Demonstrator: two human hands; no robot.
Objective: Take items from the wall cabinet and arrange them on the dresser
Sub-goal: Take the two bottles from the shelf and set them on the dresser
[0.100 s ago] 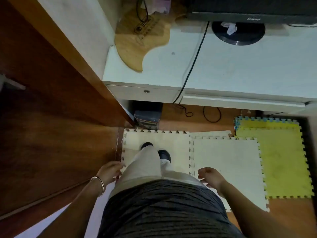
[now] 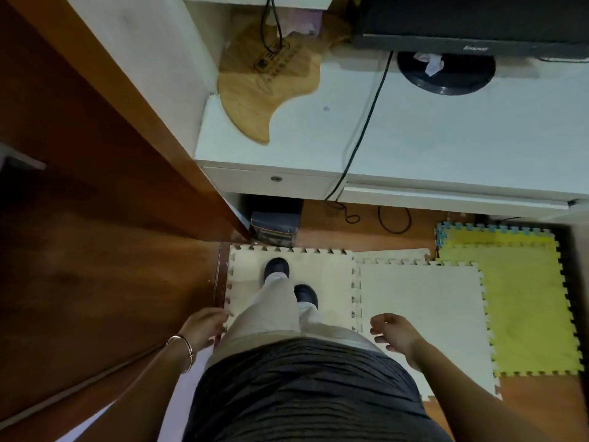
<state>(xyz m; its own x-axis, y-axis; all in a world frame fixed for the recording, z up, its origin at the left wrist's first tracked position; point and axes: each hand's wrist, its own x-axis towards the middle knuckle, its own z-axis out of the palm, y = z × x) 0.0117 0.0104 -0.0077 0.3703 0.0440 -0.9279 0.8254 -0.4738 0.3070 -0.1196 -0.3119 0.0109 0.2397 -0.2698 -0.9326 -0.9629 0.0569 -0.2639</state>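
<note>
The white dresser (image 2: 446, 135) fills the view from 12 to 2 o'clock, its front edge running across above the floor mats (image 2: 420, 314); a wooden board (image 2: 255, 90) lies at its left end and a monitor base (image 2: 446, 74) at 1 o'clock. A brown door (image 2: 95, 234) crowds 9 o'clock. Left hand (image 2: 204, 327), empty, fingers loosely curled, is beside the door's edge. Right hand (image 2: 395, 336), empty and spread, hangs over bare mat.

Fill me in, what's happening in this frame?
A person stands on the foam floor mats, looking down. Both hands are empty: the left hand hangs beside the brown wooden cabinet, the right hand hangs open over the mats. Ahead, the white desk holds a monitor and a wooden board. Nothing is being carried.
</note>
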